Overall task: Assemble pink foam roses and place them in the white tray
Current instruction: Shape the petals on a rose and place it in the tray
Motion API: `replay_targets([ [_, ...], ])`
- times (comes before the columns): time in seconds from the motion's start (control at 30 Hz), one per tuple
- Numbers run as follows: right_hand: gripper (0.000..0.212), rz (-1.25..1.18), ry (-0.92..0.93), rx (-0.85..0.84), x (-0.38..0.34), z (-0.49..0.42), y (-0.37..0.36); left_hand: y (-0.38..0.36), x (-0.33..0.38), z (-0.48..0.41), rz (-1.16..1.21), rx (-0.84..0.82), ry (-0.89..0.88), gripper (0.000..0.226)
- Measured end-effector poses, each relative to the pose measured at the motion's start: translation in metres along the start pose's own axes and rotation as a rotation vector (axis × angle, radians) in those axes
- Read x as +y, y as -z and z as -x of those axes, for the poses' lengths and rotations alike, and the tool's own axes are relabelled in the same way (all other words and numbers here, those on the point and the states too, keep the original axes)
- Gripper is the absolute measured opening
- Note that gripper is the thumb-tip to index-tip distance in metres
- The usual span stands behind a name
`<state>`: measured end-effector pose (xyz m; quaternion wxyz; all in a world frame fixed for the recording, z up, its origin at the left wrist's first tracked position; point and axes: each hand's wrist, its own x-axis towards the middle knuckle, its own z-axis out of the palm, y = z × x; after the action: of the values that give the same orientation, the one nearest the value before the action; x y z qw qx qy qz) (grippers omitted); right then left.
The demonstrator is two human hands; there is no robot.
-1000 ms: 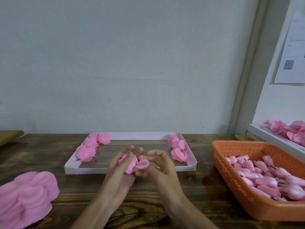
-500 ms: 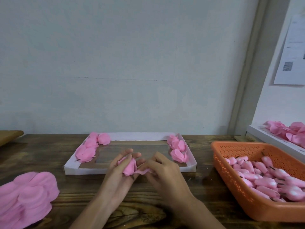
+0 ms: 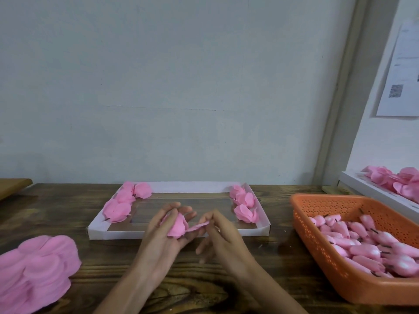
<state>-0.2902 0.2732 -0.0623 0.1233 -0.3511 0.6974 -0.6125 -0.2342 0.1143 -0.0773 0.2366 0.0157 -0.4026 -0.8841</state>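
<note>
Both forearms reach forward over the counter (image 3: 272, 257), just before the white tray (image 3: 181, 234). The left hand (image 3: 163, 236) cups the pink foam rose (image 3: 176, 225) with curled fingers. The right hand (image 3: 221, 236) pinches one loose petal (image 3: 198, 225) touching the rose.

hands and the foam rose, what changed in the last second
The right hand turned palm-down and drew the petal it pinches out flat, right of the foam rose. The left hand still holds the rose; white tray, orange basket and petal pile unchanged.
</note>
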Motion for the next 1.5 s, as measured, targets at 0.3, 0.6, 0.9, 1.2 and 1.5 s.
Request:
replay_targets([
  [0.3,0.027,-0.181,-0.105,0.190,-0.004,0.001,-0.012,0.002,0.002,0.002,-0.211,-0.055,-0.060,0.015],
  [0.6,0.035,-0.274,0.019,0.295,-0.005,0.007,-0.019,-0.006,-0.007,0.007,-0.294,-0.100,-0.074,0.011],
  [0.9,0.044,-0.299,0.059,0.245,-0.009,0.007,-0.020,-0.007,-0.009,0.006,-0.270,-0.110,-0.054,0.021],
  [1.2,0.019,0.016,0.153,0.294,0.003,0.005,-0.021,-0.009,-0.010,0.007,-0.225,-0.095,-0.049,0.020],
  [1.5,0.022,0.120,0.118,0.195,0.002,0.004,-0.019,-0.005,-0.012,0.010,-0.423,-0.136,-0.047,0.048],
])
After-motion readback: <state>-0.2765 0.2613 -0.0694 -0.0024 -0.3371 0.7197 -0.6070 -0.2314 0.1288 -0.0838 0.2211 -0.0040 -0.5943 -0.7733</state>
